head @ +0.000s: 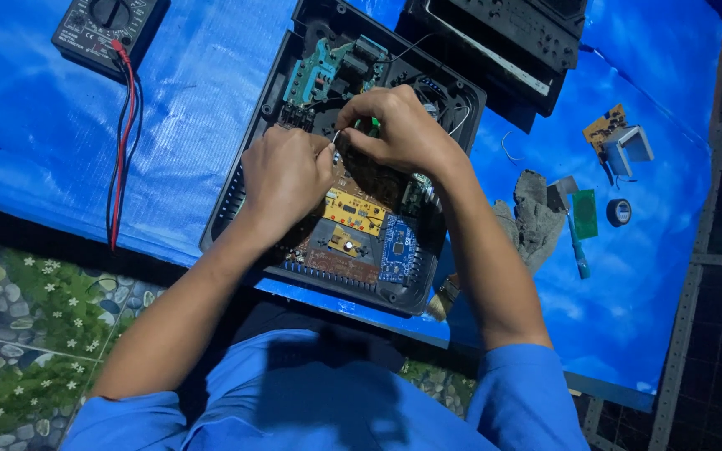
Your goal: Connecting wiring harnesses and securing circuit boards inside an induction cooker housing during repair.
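Observation:
An open black plastic case (244,179) lies on a blue tarp (43,125), with several circuit boards inside: a teal one (315,71) at the far end, a yellow one (353,209) and a small blue one (396,242) near me. Both hands meet over the case's middle. My left hand (282,179) is curled, its fingertips pinching something small and pale. My right hand (399,125) is closed on a small part beside it; what it is stays hidden by the fingers.
A black multimeter (106,29) with red and black leads (123,142) sits far left. A second black housing (503,42) lies behind the case. To the right: a grey rag (536,217), a teal-handled tool (578,250), a tape roll (618,211), a small board with a pale box (620,142).

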